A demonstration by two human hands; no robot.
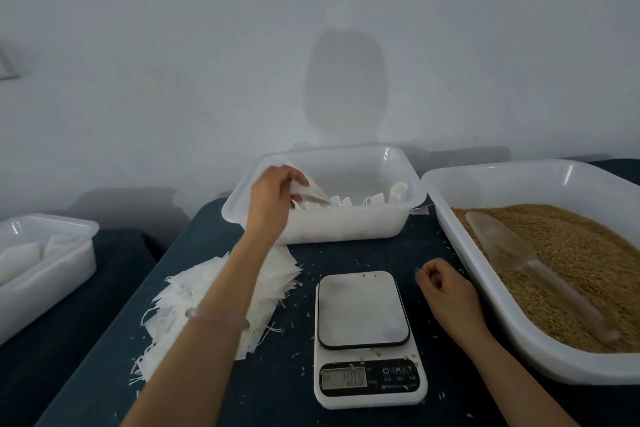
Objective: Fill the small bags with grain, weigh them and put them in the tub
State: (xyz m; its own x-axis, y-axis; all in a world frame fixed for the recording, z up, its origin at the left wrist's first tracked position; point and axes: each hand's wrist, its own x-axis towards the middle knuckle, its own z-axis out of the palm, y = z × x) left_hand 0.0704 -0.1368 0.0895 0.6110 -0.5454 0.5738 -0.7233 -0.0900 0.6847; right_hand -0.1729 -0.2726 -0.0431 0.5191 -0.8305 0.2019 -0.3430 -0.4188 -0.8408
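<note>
1. Small white fabric bag (309, 191), filled and pinched at its top by my left hand (273, 198), hangs over the near-left corner of the white rectangular plastic tub (346, 225) at the back of the table.
2. Inside that tub I can see several more white filled bags (367, 199) standing along the bottom.
3. My left fingers are closed on the bag; my forearm reaches forward over the loose pile of empty white bags with strings (221, 302) lying on the dark blue tablecloth (298, 392).
4. My right hand (446, 282) rests on the cloth just right of the scale, fingers curled loosely inward, holding nothing that I can make out.
5. White digital kitchen scale (363, 336) sits in front of me with its platform bare; the display is lit, but the digits are too blurred for me to read surely.
6. To the right stands a large white plastic tray (485, 291) heaped with brown grain (575, 253); a translucent plastic scoop (512, 253) lies in the grain, handle towards me.
7. Stray grains are scattered on the cloth around the scale.
8. At far left another white tub (52, 274) with white bags in it sits on a separate dark surface.
</note>
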